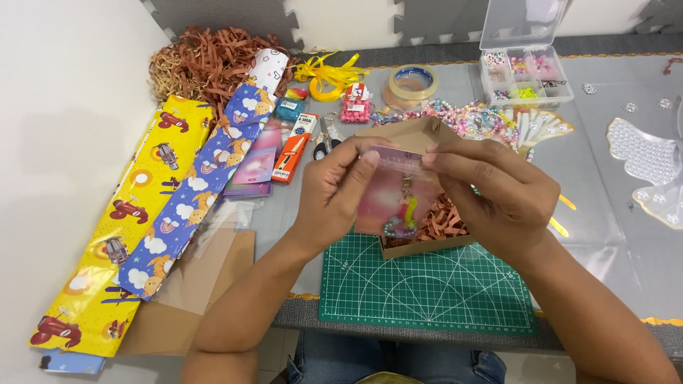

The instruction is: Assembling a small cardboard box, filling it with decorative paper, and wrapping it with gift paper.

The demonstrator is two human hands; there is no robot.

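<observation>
A glossy pink pouch [395, 188], with a beaded charm inside, is pinched at its top corners by the left hand [334, 192] and right hand [498, 192], above an open cardboard box [416, 135] of crinkled brown paper shred [445, 224]. The slick film could slip (only fingertips grip it), and the charm could snag in the shred. A gridded green cutting mat [427, 288] lies below.

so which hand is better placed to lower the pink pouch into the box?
Probably right. Both hands pinch the pink pouch's top edge, but the right hand hangs directly over the cardboard box of paper shreds. The left hand sits off the box's left side.
</observation>
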